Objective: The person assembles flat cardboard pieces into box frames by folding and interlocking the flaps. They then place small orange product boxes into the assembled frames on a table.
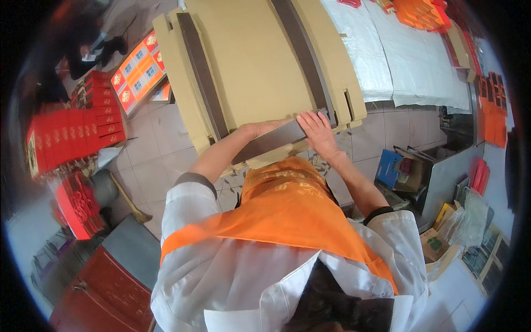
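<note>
A large tan cardboard box blank (255, 66) lies in front of me, with long dark brown raised flaps on its left and right sides. Its near flap (270, 139), also dark brown, stands up between my hands. My left hand (266, 127) reaches over the flap's top edge near its middle; the fingers lie along its inner side and are partly hidden. At the flap's right end, where it meets the right side flap (307, 55), my right hand (318, 131) is closed over the top edge, fingers together.
Stacked red boxes (77, 135) stand on the left beside printed orange-red sheets (138, 72). A broom (131, 200) leans nearby. At the right are a white-covered table (409, 61) and a blue box (389, 167). Another person (83, 55) is at the far left.
</note>
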`<state>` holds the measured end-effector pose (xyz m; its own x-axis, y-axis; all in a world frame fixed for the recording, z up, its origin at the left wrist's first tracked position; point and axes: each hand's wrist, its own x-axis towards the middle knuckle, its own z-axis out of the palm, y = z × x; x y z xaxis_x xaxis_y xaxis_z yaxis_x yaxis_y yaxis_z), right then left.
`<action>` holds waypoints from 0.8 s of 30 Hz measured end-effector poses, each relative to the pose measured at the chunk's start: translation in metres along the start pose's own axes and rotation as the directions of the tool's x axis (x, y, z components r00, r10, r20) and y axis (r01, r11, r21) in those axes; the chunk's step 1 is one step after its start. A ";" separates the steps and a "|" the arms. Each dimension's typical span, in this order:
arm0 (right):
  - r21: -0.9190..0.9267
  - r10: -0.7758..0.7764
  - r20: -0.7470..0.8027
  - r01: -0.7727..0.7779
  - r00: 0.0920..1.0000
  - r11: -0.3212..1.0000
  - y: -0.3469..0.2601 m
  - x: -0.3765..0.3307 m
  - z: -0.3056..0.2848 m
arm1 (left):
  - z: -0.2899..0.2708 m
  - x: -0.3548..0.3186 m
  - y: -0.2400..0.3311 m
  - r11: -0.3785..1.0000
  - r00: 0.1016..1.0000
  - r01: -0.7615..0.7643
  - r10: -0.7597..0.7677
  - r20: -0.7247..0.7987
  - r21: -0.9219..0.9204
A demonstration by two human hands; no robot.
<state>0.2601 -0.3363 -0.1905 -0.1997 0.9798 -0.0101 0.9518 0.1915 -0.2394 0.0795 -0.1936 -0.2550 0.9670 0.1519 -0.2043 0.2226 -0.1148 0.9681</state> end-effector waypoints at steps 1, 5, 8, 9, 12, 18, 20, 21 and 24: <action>-0.007 0.019 0.038 -0.019 0.999 1.000 -0.001 0.000 0.001 | -0.004 -0.007 0.002 0.962 0.985 0.169 -0.172 0.006 -0.216; -0.016 0.017 0.099 -0.015 0.995 1.000 -0.007 0.001 0.002 | -0.023 -0.053 0.036 0.702 0.834 0.395 -0.545 -0.089 -0.593; 0.008 0.067 0.105 -0.068 0.992 0.998 -0.005 0.005 0.001 | 0.014 -0.085 0.074 0.739 0.707 0.523 -0.100 -0.700 0.424; 0.039 0.051 0.147 -0.058 0.988 0.998 -0.004 0.006 0.001 | 0.034 -0.093 0.082 0.699 0.724 0.495 -0.004 -0.690 0.516; 0.044 0.018 0.095 -0.022 0.995 0.999 -0.003 0.008 -0.003 | 0.080 -0.100 0.078 0.516 0.736 0.480 0.203 -0.646 0.709; -0.057 0.064 0.204 -0.054 0.977 0.997 -0.004 0.013 -0.006 | 0.092 -0.084 0.028 0.315 0.696 0.600 0.249 -0.674 0.736; -0.055 -0.046 0.130 0.054 0.990 0.997 0.001 0.021 -0.005 | 0.082 -0.083 0.027 0.395 0.711 0.591 0.157 -0.685 0.704; -0.059 -0.061 0.190 0.073 0.980 0.996 0.004 0.024 -0.005 | 0.079 -0.083 0.029 0.436 0.707 0.567 0.177 -0.685 0.699; 0.000 -0.144 0.257 0.149 0.956 0.989 0.015 0.028 -0.007 | 0.069 -0.083 0.040 0.442 0.780 0.490 0.163 -0.604 0.752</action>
<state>0.2710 -0.3056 -0.1872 -0.3873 0.8942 -0.2246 0.9117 0.3351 -0.2377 0.0171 -0.2788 -0.2094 0.7157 0.6931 0.0859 0.6652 -0.7140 0.2185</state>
